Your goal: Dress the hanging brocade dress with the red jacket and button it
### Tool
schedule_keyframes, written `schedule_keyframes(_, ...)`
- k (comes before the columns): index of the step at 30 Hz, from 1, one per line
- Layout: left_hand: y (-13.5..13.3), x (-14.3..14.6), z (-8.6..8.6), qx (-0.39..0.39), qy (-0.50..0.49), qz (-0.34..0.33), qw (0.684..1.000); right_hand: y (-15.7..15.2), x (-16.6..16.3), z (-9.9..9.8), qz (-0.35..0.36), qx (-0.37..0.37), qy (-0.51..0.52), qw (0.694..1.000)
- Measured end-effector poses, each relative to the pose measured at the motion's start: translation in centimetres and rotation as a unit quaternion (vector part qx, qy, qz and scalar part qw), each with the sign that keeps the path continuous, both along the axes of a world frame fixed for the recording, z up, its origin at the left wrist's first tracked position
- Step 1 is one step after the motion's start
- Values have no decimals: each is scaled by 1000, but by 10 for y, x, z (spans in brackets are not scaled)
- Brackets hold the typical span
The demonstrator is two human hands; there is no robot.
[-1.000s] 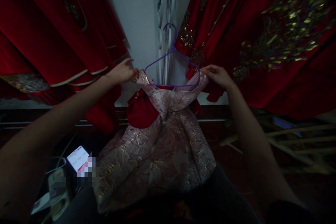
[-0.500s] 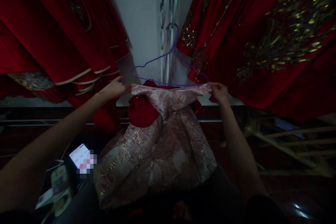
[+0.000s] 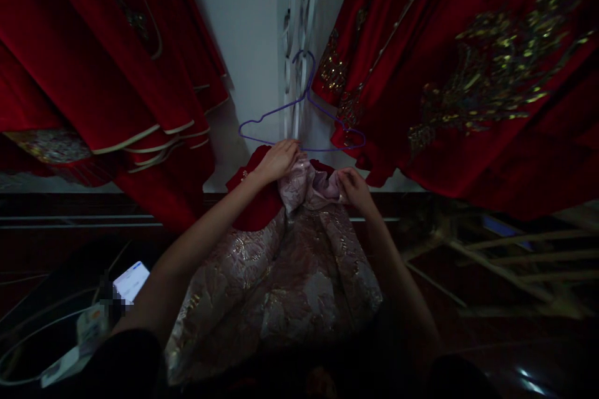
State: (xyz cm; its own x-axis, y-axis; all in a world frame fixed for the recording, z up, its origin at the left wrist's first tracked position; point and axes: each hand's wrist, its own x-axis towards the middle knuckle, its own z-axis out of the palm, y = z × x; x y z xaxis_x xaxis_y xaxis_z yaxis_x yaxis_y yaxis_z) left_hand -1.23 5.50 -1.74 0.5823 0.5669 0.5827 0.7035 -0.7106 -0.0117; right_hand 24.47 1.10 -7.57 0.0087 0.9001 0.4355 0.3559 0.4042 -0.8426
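A pink brocade dress (image 3: pixel 322 268) with shiny metallic flowers lies over my lap, its top edge raised toward the wall. My left hand (image 3: pixel 281 160) is closed on the top edge near the middle, close under the hanger bar. With pinched fingers, my right hand (image 3: pixel 354 188) grips the same dress top farther right, where its paler lining shows. A purple wire hanger (image 3: pixel 276 113) hangs just above, its hook on a white strap or chain. Red fabric with small beads (image 3: pixel 255 206) sits behind and left of the dress top.
Red garments (image 3: pixel 154 87) with pale trim hang on the left, and sequined red garments (image 3: pixel 496 93) on the right. A lit phone (image 3: pixel 131 282) and a white power strip (image 3: pixel 88 327) lie at lower left. Pale wooden bars (image 3: pixel 515 259) stand at lower right.
My left hand has moved right, from the dress top's left end to its middle. My right hand has come inward and slightly down. The stretched top edge is now bunched and folded.
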Motion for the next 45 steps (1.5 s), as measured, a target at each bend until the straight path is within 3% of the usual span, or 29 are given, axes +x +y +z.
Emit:
schedule_keyframes(4,5,26,-12,-20,13,24,999,-3,9,8,-33,34,-13,999)
schedule_keyframes(10,-29,25,-27,-33,-58,31,997,2,21,10,-97,50,38,993)
schedule_keyframes(17,-59,28,-21,-15,-79,33,996,5,21,5,-98,42,50,993)
schedule_keyframes(32,-63,31,-23,-16,-92,49,994,8,23,1,-110,34,54,992)
schedule_keyframes(41,-81,6,-7,-35,-103,25,994,13,39,-2,-267,60,170,947)
schedule_keyframes(45,-82,2,-2,-48,-99,21,994,14,46,0,-295,80,197,932)
